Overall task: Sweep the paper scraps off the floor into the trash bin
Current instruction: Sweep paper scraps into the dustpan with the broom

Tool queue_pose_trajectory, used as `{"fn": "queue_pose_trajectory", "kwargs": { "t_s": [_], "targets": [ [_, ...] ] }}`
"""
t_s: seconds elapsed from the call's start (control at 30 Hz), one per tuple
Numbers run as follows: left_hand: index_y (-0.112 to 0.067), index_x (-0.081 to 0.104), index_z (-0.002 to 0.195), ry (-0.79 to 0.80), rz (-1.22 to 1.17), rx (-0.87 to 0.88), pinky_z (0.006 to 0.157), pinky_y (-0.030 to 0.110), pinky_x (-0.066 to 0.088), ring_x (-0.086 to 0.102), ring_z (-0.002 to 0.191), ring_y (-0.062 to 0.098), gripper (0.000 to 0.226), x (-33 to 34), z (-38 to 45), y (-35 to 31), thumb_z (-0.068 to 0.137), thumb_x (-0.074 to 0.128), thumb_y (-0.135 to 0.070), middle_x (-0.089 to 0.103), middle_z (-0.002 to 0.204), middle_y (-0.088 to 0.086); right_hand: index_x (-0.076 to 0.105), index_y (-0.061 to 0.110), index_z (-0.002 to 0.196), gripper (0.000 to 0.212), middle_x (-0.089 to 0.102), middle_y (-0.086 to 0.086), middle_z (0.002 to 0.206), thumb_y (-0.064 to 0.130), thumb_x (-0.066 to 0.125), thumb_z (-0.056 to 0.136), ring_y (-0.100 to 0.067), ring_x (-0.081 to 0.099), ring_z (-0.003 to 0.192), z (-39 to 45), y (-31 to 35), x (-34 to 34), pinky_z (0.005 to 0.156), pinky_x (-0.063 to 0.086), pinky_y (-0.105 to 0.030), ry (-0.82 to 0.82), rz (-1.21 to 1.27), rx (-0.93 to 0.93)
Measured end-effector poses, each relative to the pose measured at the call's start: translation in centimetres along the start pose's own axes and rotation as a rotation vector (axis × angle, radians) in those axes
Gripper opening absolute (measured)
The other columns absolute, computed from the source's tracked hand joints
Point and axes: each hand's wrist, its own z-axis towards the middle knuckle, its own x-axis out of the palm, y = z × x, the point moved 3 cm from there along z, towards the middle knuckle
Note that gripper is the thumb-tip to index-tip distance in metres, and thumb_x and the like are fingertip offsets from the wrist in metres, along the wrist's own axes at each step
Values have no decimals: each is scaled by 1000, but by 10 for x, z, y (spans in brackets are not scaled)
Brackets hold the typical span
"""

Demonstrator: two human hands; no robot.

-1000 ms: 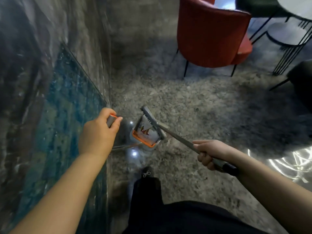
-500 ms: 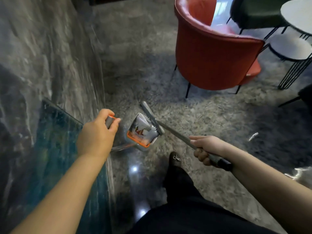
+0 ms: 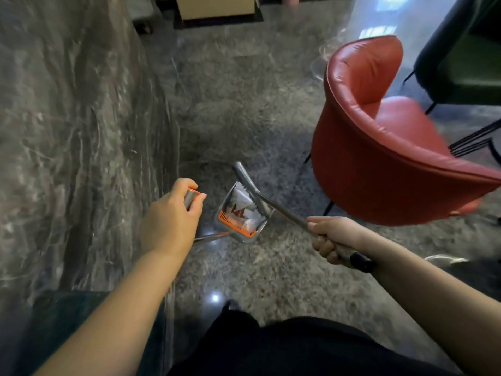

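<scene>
Since a moment ago the view has lifted: the red armchair (image 3: pixel 379 147) now fills the right side of the frame, and a pale box-like thing (image 3: pixel 217 6), too cut off to name, has come into sight at the top edge. Both hands and the tools keep much the same pose.

Dark marble wall (image 3: pixel 76 118) takes the whole left side, and the speckled grey floor (image 3: pixel 244 104) runs up the middle between it and the chair. A dark green seat (image 3: pixel 466 66) sits in the upper right behind the armchair.

At lower centre are the person's black trousers (image 3: pixel 298 348), with a shoe tip (image 3: pixel 230 305) just above them.

Right hand (image 3: pixel 333 237), at centre right, has its fingers curled tight round the broom handle (image 3: pixel 282 210), whose grey head (image 3: pixel 245 179) lies across the far rim of the dustpan (image 3: pixel 241 213). Left hand (image 3: pixel 173 218), near the wall, grips the top of the dustpan's handle (image 3: pixel 191 198), thumb and fingers wrapped round it.

White paper scraps (image 3: pixel 242 198) lie inside the pan, behind its orange comb edge.
</scene>
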Motion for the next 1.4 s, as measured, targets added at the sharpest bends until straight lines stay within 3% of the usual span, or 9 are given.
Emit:
{"fn": "queue_pose_trajectory", "kwargs": {
  "t_s": [0.1, 0.27, 0.57, 0.73, 0.87, 1.17, 1.33, 1.4],
  "targets": [
    [-31, 51, 98, 16, -30, 21, 42, 20, 21, 36, 44, 9, 14, 14, 68, 4, 92, 60, -39, 38, 53, -14, 29, 24, 148, 46, 38, -3, 56, 18, 39, 103, -6, 33, 32, 42, 59, 6, 30, 28, -15, -4, 38, -6],
    [-27, 52, 98, 33, -47, 94, 43, 18, 19, 33, 47, 14, 14, 36, 192, 13, 91, 63, -35, 37, 56, -14, 35, 25, 143, 39, 39, 2, 46, 20, 37, 104, -4, 32, 32, 108, 158, 23, 31, 29, -14, -6, 86, -10],
    [-26, 53, 99, 81, -49, 221, 51, 35, 41, 57, 62, 33, 14, 74, 392, 2, 92, 61, -34, 59, 69, 4, 40, 30, 137, 36, 39, -1, 54, 19, 39, 103, -5, 34, 32, 202, 308, 28, 33, 30, -13, -21, 167, -8],
    [-27, 53, 97, 45, 22, 255, 43, 22, 24, 57, 57, 31, 14, 117, 496, -16, 90, 64, -34, 61, 68, 3, 50, 30, 114, 19, 40, 2, 48, 20, 39, 103, -5, 34, 32, 263, 397, 8, 32, 29, -13, -14, 154, -12],
    [-25, 53, 98, 57, 10, 244, 49, 29, 33, 57, 58, 33, 14, 152, 584, -43, 91, 63, -32, 61, 68, 6, 51, 27, 103, 16, 40, 2, 44, 18, 38, 103, -5, 34, 30, 311, 477, -20, 33, 29, -11, -14, 140, -12],
    [-26, 52, 99, 73, -17, 235, 50, 37, 45, 59, 62, 34, 14, 190, 758, -101, 92, 60, -35, 60, 67, 5, 47, 31, 119, 22, 41, 0, 47, 19, 37, 103, -5, 34, 30, 381, 646, -77, 33, 30, -12, -7, 112, -52],
    [-27, 52, 99, 74, -36, 256, 50, 34, 40, 59, 63, 36, 15, 227, 856, -125, 91, 61, -36, 63, 71, 9, 48, 30, 104, 15, 40, 1, 45, 17, 40, 102, -6, 33, 30, 433, 724, -102, 33, 29, -12, -29, 152, -83],
    [-26, 54, 98, 63, -33, 280, 48, 32, 39, 59, 61, 36, 15, 245, 898, -136, 90, 63, -36, 63, 69, 9, 47, 32, 110, 17, 40, 1, 45, 18, 41, 102, -5, 33, 31, 454, 756, -113, 33, 28, -12, -39, 177, -93]
  ]
}}
